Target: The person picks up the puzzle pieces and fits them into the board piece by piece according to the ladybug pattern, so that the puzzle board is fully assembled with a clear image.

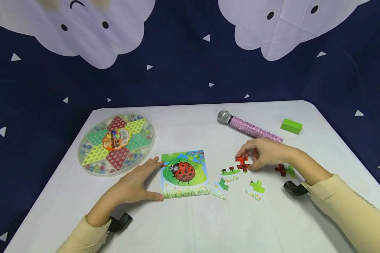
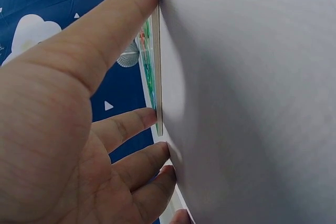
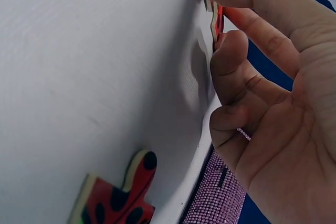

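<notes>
A square ladybug puzzle board (image 1: 185, 188) lies flat on the white table. My left hand (image 1: 134, 184) rests at its left side, thumb at the lower corner and index finger at the upper edge, fingers spread and fairly straight. To the right of the board, my right hand (image 1: 267, 153) pinches a red puzzle piece (image 1: 242, 164) with black spots between thumb and fingers, close over the table. Around it lie loose pieces: a grass-edged piece (image 1: 230, 175), a flowered corner piece (image 1: 219, 189), a green corner piece (image 1: 255, 189) and a red-and-green piece (image 1: 281, 170) near the right wrist.
Behind the right hand lies a pink glittery microphone (image 1: 250, 128), with a green block (image 1: 291, 126) farther right. A round Chinese checkers board (image 1: 123, 135) with marbles sits at the back left. A dark blue cloth (image 1: 183, 77) with clouds hangs behind the table.
</notes>
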Action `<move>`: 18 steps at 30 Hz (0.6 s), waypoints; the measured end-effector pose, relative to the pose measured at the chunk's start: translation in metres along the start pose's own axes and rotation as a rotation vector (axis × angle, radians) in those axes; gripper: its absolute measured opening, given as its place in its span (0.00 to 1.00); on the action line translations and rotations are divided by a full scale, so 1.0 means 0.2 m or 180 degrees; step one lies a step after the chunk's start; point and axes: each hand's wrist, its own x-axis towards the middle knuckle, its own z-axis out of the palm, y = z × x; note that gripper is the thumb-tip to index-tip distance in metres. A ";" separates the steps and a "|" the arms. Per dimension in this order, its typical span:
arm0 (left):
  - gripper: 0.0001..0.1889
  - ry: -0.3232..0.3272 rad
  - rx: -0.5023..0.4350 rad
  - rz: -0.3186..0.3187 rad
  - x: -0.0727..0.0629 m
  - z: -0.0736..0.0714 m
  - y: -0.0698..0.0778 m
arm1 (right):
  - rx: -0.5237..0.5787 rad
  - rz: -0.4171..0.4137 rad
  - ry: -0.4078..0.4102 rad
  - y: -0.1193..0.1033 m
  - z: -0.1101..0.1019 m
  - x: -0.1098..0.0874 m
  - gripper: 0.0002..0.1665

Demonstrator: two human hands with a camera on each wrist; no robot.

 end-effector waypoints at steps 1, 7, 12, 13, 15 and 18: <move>0.59 0.0002 0.0003 0.0003 0.00 0.00 0.00 | -0.0021 -0.0003 0.0007 0.00 0.00 0.00 0.29; 0.59 -0.0010 -0.0001 -0.0004 0.00 0.00 0.00 | -0.0080 -0.0029 0.0045 0.00 0.01 0.01 0.29; 0.60 -0.0018 0.0016 -0.0012 0.00 0.00 0.00 | -0.0113 -0.0038 0.0064 0.00 0.02 0.02 0.29; 0.60 -0.0018 0.0022 -0.0015 0.00 0.00 0.00 | -0.0114 -0.0044 0.0068 0.00 0.02 0.02 0.29; 0.60 -0.0014 0.0026 -0.0016 0.00 0.00 0.00 | -0.0110 -0.0063 0.0075 0.00 0.02 0.03 0.29; 0.60 -0.0014 0.0028 -0.0018 0.00 0.00 0.01 | -0.0084 -0.0105 0.0091 0.00 0.02 0.04 0.28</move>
